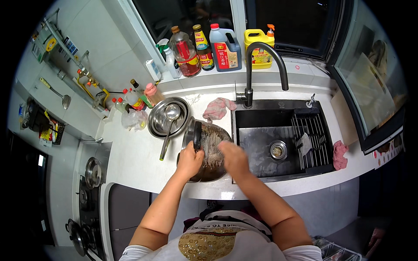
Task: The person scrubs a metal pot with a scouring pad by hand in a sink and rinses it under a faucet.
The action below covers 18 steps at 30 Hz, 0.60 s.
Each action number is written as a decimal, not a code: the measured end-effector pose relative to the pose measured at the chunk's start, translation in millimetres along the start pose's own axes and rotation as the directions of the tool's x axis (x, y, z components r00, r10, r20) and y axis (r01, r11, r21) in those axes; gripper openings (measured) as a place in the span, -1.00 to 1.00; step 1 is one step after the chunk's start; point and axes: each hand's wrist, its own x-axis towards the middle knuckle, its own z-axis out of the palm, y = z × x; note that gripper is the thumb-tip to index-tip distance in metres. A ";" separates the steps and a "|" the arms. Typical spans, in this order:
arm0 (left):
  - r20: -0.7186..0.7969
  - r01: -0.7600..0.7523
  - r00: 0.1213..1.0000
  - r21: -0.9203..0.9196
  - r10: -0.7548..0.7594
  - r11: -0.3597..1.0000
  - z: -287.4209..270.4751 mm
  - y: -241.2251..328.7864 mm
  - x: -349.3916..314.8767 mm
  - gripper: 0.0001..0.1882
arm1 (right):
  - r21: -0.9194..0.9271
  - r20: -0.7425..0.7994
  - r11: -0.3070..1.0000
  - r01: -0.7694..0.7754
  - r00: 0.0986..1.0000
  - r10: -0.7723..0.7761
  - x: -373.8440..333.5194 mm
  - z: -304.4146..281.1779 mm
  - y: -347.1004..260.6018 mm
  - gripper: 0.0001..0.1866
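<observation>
Head view: your left hand (190, 162) is closed on the lower end of the black handle (197, 135), apparently to steady the round metal pan (208, 175) on the counter (130, 161) beside the sink (261, 119); your blurred right hand's (235, 161) grip cannot be told.

Round metal pan (205, 175) sat on the white counter (135, 169), just left of the black sink (257, 130). Lid (189, 132), dark-handled, stood steeply tilted at pan's left side. Greyish-brown stringy mass (212, 148) showed beside it; material unclear.
</observation>
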 end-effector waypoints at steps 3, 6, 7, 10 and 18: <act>-0.025 -0.014 1.000 0.006 0.014 1.000 6.3 6.5 -1.4 -0.81 | -0.018 -0.028 1.000 0.005 1.000 -0.006 3.3 1.2 3.2 -0.72; -0.043 -0.043 0.998 0.004 0.043 0.999 11.5 2.5 -4.5 -0.79 | -0.040 -0.020 0.999 0.012 1.000 -0.012 4.1 0.4 -9.0 -0.72; -0.047 -0.051 0.998 0.017 0.052 0.999 13.7 -0.3 -3.9 -0.79 | -0.073 -0.004 0.993 -0.090 0.996 0.089 10.4 -0.5 4.3 -0.73; -0.044 -0.079 0.996 0.031 0.080 0.996 13.6 5.5 -3.3 -0.80 | -0.175 -0.008 0.984 -0.019 1.000 0.018 14.2 -1.3 10.3 -0.77; -0.053 -0.065 0.996 0.011 0.066 0.998 14.7 3.0 -8.8 -0.79 | -0.182 0.048 0.979 0.089 0.996 -0.081 11.4 -6.1 -0.2 -0.71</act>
